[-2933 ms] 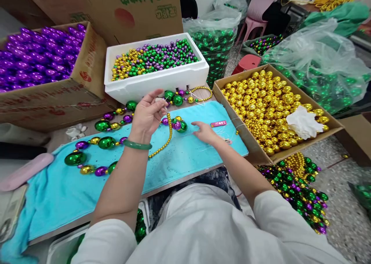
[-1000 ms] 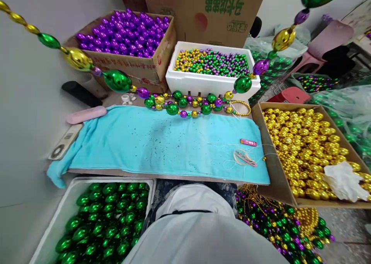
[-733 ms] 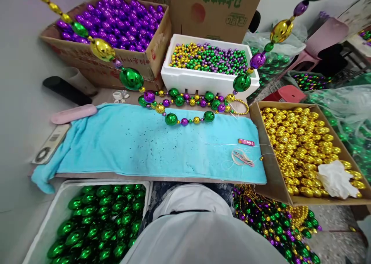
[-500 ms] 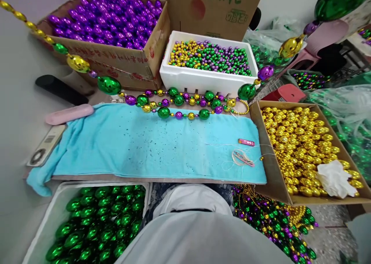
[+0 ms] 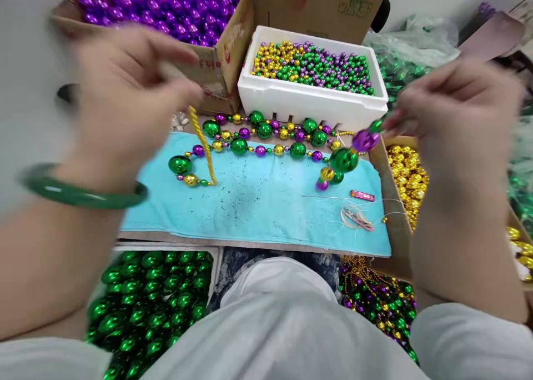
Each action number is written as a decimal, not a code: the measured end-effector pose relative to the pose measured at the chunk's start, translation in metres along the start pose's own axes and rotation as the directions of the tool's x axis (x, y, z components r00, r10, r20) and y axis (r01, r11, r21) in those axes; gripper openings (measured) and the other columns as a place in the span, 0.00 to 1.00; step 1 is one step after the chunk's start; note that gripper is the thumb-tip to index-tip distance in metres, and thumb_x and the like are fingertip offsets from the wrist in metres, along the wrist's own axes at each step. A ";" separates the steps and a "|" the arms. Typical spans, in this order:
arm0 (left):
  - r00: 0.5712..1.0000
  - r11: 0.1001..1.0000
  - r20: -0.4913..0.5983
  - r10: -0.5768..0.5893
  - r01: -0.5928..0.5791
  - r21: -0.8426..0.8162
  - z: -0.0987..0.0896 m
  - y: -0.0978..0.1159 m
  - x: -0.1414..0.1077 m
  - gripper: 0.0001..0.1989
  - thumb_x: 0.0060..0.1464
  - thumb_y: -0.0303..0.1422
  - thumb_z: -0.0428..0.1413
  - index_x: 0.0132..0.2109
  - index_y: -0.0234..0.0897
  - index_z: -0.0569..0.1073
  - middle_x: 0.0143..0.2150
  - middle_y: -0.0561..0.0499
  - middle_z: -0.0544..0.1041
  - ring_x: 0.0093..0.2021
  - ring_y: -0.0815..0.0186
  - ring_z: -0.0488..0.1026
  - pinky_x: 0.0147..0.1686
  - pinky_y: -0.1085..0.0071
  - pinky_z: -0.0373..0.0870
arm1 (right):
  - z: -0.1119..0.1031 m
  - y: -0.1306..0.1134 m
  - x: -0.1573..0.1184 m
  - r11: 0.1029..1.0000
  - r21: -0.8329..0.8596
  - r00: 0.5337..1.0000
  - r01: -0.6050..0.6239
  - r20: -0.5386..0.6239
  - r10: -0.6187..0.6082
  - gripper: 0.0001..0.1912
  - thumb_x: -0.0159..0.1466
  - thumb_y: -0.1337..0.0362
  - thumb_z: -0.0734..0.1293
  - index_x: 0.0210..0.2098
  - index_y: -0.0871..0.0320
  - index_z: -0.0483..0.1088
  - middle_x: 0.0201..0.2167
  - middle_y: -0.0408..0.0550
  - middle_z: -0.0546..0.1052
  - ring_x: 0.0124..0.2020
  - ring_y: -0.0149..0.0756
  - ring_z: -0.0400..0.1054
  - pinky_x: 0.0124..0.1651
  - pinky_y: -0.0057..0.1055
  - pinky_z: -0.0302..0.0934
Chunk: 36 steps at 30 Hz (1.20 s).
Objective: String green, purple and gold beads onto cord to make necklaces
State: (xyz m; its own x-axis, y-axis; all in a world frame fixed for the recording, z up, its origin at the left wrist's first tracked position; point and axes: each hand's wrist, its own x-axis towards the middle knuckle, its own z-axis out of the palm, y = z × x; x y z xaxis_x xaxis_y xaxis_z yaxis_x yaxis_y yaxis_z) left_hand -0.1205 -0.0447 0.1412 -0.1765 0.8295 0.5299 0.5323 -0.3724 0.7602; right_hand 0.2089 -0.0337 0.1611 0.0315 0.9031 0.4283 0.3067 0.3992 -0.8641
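Observation:
My left hand (image 5: pixel 129 102), blurred and wearing a green bangle (image 5: pixel 83 195), is closed at the upper left. A stretch of small gold beads (image 5: pixel 201 141) hangs below its thumb down to the light-blue towel (image 5: pixel 250 202). Opposite it, my right hand (image 5: pixel 458 105) pinches a bead necklace at its far-right part, where purple and green beads (image 5: pixel 343 160) dangle. Between the hands, several rows of green, purple and gold beads (image 5: pixel 239 146) lie along the towel's back edge. The fingertips of both hands are smeared by motion.
A carton of purple beads (image 5: pixel 166 8) and a white foam box (image 5: pixel 312 99) of small beads stand behind. Gold beads (image 5: pixel 402 174) fill a carton at right; green beads (image 5: pixel 154 291) sit below left. A pink packet (image 5: pixel 362 195) and thread-wound tool (image 5: pixel 357 219) lie on the towel.
Both hands have come into view, lowered and closer together. The necklace ends, stretched high to both sides before, now hang down onto the towel.

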 end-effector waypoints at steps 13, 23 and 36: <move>0.787 0.703 0.483 -0.383 0.588 -0.400 0.113 -0.043 -0.087 0.15 0.45 0.25 0.59 0.44 0.34 0.73 0.24 0.57 0.73 0.26 0.72 0.70 0.30 0.74 0.69 | 0.107 0.080 -0.097 0.988 0.126 0.950 -0.086 0.310 0.043 0.05 0.60 0.65 0.67 0.27 0.57 0.72 0.39 0.50 0.76 0.32 0.34 0.71 0.33 0.32 0.66; 0.668 0.480 0.601 -0.439 0.740 -0.471 0.108 -0.044 -0.092 0.21 0.44 0.28 0.62 0.48 0.35 0.70 0.26 0.57 0.74 0.25 0.73 0.71 0.29 0.74 0.70 | 0.117 0.092 -0.089 0.985 0.141 0.949 -0.097 0.311 0.048 0.04 0.59 0.66 0.69 0.28 0.55 0.76 0.40 0.49 0.78 0.48 0.41 0.72 0.40 0.34 0.68; 0.608 0.609 0.687 -0.397 0.735 -0.298 0.098 -0.048 -0.085 0.21 0.43 0.30 0.62 0.47 0.36 0.75 0.24 0.56 0.72 0.23 0.73 0.66 0.19 0.77 0.58 | 0.120 0.094 -0.086 0.917 0.252 0.934 -0.308 0.264 0.241 0.05 0.51 0.63 0.72 0.24 0.57 0.74 0.27 0.44 0.77 0.22 0.29 0.67 0.27 0.31 0.65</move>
State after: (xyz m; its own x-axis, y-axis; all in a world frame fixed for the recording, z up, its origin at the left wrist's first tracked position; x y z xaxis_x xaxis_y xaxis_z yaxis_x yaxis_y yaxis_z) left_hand -0.0501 -0.0565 0.0225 0.2504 0.9385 -0.2378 -0.0522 0.2584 0.9646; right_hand 0.1211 -0.0545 0.0113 -0.1479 0.9814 0.1222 0.0315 0.1281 -0.9913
